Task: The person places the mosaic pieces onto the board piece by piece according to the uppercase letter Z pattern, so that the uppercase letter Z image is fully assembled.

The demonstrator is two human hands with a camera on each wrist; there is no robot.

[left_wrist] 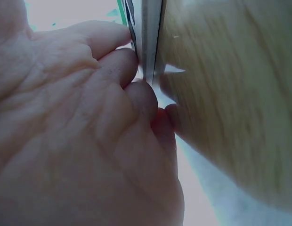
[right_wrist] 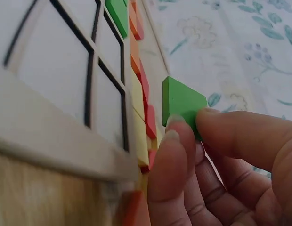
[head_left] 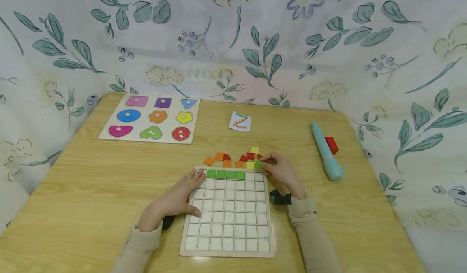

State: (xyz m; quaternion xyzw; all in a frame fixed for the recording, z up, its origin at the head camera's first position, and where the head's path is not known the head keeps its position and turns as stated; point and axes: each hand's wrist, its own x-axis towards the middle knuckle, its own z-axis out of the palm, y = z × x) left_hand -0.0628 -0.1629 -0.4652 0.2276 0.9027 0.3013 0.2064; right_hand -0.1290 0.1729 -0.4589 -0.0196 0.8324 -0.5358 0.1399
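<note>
Table [head_left: 109, 200]: carries everything; the work sits at its middle, seemingly for easy reach by both hands.
Grid board [head_left: 229, 206]: flat in front of the person, between the hands; most of its squares are bare.
Shape puzzle [head_left: 170, 121]: at the far left, apart from the work, probably to leave room.
Left hand [head_left: 175, 199]: fingers extended across the board's left edge, thumb over the squares, gripping nothing; presumably it steadies the board.
Right hand [head_left: 279, 169]: pinches a green tile between thumb and fingers just beyond the board's far right corner.
Teal tool [head_left: 326, 151]: lies on the right, likely out of the way.
Picture card [head_left: 240, 121]: face up beyond the board, perhaps so its coloured pattern is visible.
Red block [head_left: 332, 145]: just beside the teal tool.
Loose pieces [head_left: 209, 161]: orange, red and yellow, scattered along the far edge, handy for picking.
Green row [head_left: 221, 174]: four tiles side by side in the farthest row.
Green tile [right_wrist: 183, 101]: held near its edge, which leaves much of its face uncovered.
</note>
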